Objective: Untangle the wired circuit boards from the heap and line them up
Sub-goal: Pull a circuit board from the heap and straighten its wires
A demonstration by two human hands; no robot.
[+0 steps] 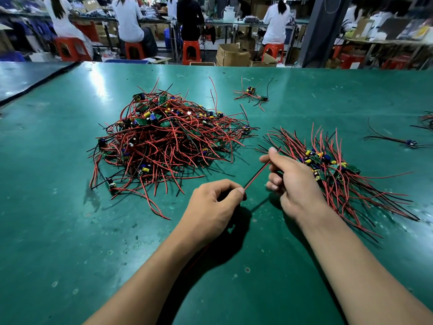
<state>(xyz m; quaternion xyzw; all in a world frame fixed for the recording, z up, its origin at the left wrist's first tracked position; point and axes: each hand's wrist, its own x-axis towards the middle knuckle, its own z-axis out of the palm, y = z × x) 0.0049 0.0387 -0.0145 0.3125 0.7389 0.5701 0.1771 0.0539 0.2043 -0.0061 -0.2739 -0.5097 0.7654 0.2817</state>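
Left hand (215, 202) low over mat, fingers curled, thumb and forefinger pinched on near end of red-and-black wire pair (256, 175). Pair taut, running diagonally up-right into right hand (295, 181), pinched there too between thumb and index, other fingers curled under. Cannot tell whether a board sits inside either grip. Sweep left to right: far left, second bench mat (23, 78) behind dark seam (39, 84), well apart from the work. Green table (58, 219) bare along left side and across the whole near strip under both forearms, near edge out of frame. Heap (164, 139) left of centre, tangled red and black leads with green boards, loose ends splayed on every side, nearest ones just beside left hand, not touching. Narrow bare lane between heap and lined-up bundle (332, 170), hands and taut pair right in it. Small cluster (251, 93) further back, apart from both piles. Bundle behind and right of right hand, boards in a rough row, leads fanned up-left and down-right; contact between hand and bundle unclear. Lone wired board (410, 143) further right, more stray wires (427, 119) cut off by right frame edge. Far table edge straight across; beyond it orange stools (192, 51), cardboard boxes (232, 55), seated people (127, 19) at other benches.
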